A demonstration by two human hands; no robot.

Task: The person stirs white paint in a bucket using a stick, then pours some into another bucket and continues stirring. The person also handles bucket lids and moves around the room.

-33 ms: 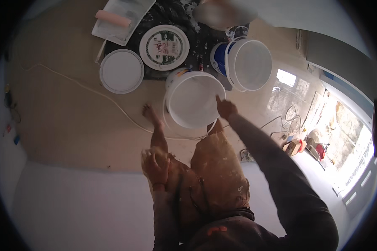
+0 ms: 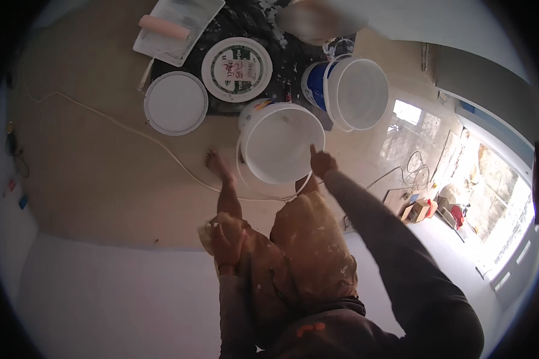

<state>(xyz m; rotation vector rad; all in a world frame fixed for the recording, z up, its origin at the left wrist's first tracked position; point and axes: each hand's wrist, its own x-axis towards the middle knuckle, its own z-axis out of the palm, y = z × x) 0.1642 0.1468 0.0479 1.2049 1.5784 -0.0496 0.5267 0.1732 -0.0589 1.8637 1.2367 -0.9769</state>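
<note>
My right hand [image 2: 322, 161] grips the near right rim of a white bucket [image 2: 281, 143] standing between my feet, its pale inside in view and a handle hanging around it. My left hand [image 2: 224, 236] rests on my left knee on brown, paint-spotted shorts [image 2: 314, 251], fingers loosely bent and apart. Beside the bucket are a blue-and-white bucket [image 2: 356, 96], a round white lid or lidded container [image 2: 175, 103], and a labelled round lid [image 2: 236, 51].
Behind stands a paint tray [image 2: 161, 48] with a pink roller [image 2: 163, 26] on a dark, spattered sheet. A pale cable [image 2: 120, 124] crosses the beige floor [image 2: 90, 179]. Cords and boxes [image 2: 419, 210] lie at right beside a bright opening. A blurred pale shape hangs at top.
The view has shifted very slightly; my hands and the buckets look almost the same.
</note>
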